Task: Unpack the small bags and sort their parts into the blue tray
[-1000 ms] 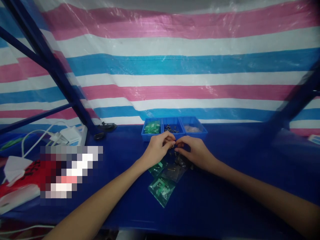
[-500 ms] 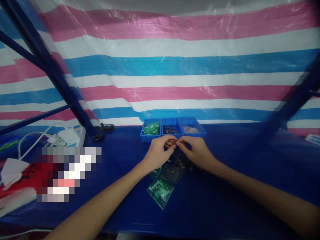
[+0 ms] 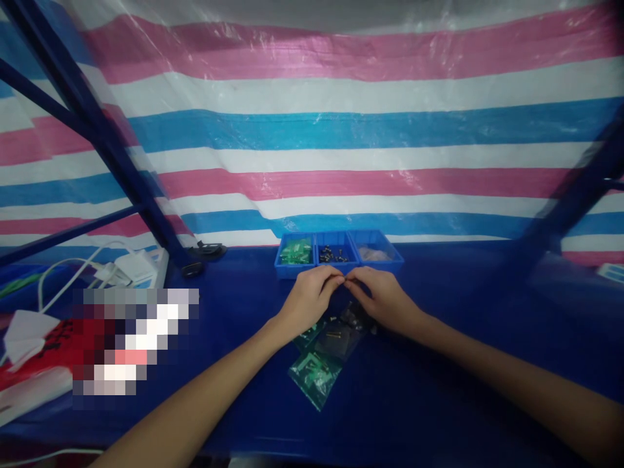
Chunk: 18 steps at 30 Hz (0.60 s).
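Between the two hands: the fingertips of left hand and right hand meet above the tabletop; anything held there is too small or hidden to name.
Left grip: thumb and fingertips pressed together; whether they pinch something, I cannot tell.
Right grip: also pressed together, likewise uncertain.
Gold-coloured screw: below the fingertips, on the person's side, its long axis running roughly left to right; whether inside or on top of the clear bag, unclear.
Dark small parts: just above that bag, nearer the right hand, blurred together.
Upper green bag: nearer the left hand, which partly covers it.
Lower green bag: closest to the person, set cornerwise, holding pale green pieces.
Bins beyond the hands: three blue ones side by side; left bin with green packets, middle bin with loose screws, right bin with translucent contents, indistinct.
Far left: white power strip, and a pixelated, unreadable patch.
Forearms: cut off by the frame.
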Each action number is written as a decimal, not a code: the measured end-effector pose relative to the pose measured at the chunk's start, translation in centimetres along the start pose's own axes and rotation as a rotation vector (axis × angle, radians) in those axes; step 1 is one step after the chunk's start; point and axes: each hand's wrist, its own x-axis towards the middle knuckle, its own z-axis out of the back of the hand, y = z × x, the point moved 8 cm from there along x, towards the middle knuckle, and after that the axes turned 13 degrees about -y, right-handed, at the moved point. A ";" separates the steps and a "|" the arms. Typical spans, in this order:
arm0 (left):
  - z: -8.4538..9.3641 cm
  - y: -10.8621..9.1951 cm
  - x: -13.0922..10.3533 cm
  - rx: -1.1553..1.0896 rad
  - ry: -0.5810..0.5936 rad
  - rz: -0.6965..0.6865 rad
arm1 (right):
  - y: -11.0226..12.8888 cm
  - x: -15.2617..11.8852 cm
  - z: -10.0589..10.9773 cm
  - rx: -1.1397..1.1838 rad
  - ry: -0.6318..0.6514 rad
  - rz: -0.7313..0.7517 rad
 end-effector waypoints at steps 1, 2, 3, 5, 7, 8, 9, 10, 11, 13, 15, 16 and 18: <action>0.0 -0.1 0.0 0.017 0.008 -0.017 | 0.0 -0.1 -0.2 -0.021 0.015 0.020; -0.1 -0.2 -0.1 0.035 0.019 -0.031 | 0.1 -0.3 -0.5 -0.042 0.029 0.041; -0.2 -0.3 -0.1 0.053 0.031 -0.040 | 0.1 -0.4 -0.6 -0.061 0.040 0.060; -0.2 -0.3 -0.3 0.094 0.043 -0.049 | 0.3 -0.6 -0.9 -0.074 0.058 0.082; -0.2 -0.4 -0.4 0.128 0.044 -0.054 | 0.6 -0.6 -1.0 -0.059 0.077 0.081; -0.2 -0.4 -0.4 0.136 0.037 -0.058 | 0.8 -0.6 -1.0 -0.046 0.087 0.076; -0.1 -0.5 -0.4 0.136 0.028 -0.064 | 0.9 -0.6 -0.9 -0.034 0.093 0.067; 0.0 -0.6 -0.4 0.127 0.019 -0.076 | 1.0 -0.5 -0.8 -0.026 0.094 0.058; 0.1 -0.8 -0.5 0.112 0.013 -0.094 | 1.1 -0.5 -0.7 -0.020 0.091 0.049; 0.2 -1.2 -0.5 0.086 0.005 -0.140 | 1.1 -0.3 -0.5 -0.011 0.083 0.031; 0.2 -1.6 -0.5 0.079 0.006 -0.182 | 1.1 -0.2 -0.3 -0.002 0.073 0.017; 0.2 -1.7 -0.5 0.084 0.007 -0.193 | 1.0 -0.1 -0.2 0.005 0.071 0.011; 0.2 -1.6 -0.6 0.105 0.017 -0.199 | 0.9 0.0 -0.1 0.019 0.067 -0.001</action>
